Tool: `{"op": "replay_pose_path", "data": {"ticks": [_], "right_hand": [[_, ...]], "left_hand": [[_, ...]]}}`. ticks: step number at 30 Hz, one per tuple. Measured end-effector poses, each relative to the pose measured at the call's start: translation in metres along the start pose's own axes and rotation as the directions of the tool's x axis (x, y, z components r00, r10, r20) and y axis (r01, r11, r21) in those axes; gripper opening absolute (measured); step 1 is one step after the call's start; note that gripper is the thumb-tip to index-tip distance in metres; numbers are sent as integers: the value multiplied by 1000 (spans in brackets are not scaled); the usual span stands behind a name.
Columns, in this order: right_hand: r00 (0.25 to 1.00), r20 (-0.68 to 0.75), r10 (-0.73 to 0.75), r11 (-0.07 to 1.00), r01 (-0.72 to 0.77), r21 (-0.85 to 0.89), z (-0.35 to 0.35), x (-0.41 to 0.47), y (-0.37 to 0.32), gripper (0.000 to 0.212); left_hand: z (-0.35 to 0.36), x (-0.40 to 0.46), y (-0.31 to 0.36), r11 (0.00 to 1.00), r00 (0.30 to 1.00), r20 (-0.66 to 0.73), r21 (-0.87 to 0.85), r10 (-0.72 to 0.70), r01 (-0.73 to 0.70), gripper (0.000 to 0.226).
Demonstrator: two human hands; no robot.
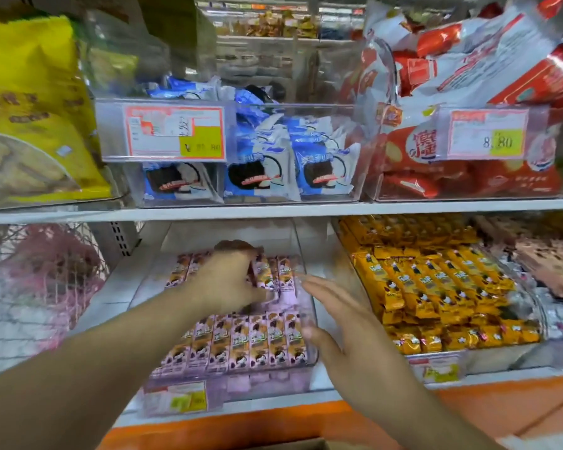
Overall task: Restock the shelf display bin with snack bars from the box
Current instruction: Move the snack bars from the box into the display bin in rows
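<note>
— Where, the snack bars (246, 344)?
— In the clear display bin (309, 300) on the lower shelf: pink-purple wrappers, one tidy row at the front, a second row further back.
— And the left hand (231, 280)?
— Reaching into the bin over the back row, fingers curled down onto the bars there. Gripping one or only pressing, cannot tell; blurred at the fingertips.
— The right hand (337, 323)?
— At the bin's right wall, fingers straight and spread, holding nothing, thumb near the front row's right end.
— The box?
— Only a strip of brown cardboard box (293, 444) at the bottom edge.
— Around the bin?
— Orange-yellow bars (436, 287) in the next bin to the right, a pink mesh bag (43, 274) to the left. Above, blue-and-white cookie packs (264, 164) behind a price tag (175, 131), red packets (468, 177) beside them, a big yellow bag (30, 102) at far left.
</note>
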State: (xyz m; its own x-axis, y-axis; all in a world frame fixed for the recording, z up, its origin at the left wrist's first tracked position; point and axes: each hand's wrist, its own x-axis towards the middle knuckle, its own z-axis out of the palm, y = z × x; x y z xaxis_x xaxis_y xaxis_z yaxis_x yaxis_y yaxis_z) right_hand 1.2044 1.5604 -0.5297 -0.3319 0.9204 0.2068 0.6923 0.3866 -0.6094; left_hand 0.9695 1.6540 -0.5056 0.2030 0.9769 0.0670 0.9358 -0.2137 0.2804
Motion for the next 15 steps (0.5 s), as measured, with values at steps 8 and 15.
{"op": "replay_pose_path", "data": {"ticks": [8,15], "right_hand": [[999,-30,-29,1000,29,-3,4,1,5,57],[999,-33,-22,1000,23,17,5,-2,5,58]], "left_hand": [[6,23,-16,972,997,27,224,67,-71,80],[7,17,-21,946,992,44,297,122,-129,76]]}}
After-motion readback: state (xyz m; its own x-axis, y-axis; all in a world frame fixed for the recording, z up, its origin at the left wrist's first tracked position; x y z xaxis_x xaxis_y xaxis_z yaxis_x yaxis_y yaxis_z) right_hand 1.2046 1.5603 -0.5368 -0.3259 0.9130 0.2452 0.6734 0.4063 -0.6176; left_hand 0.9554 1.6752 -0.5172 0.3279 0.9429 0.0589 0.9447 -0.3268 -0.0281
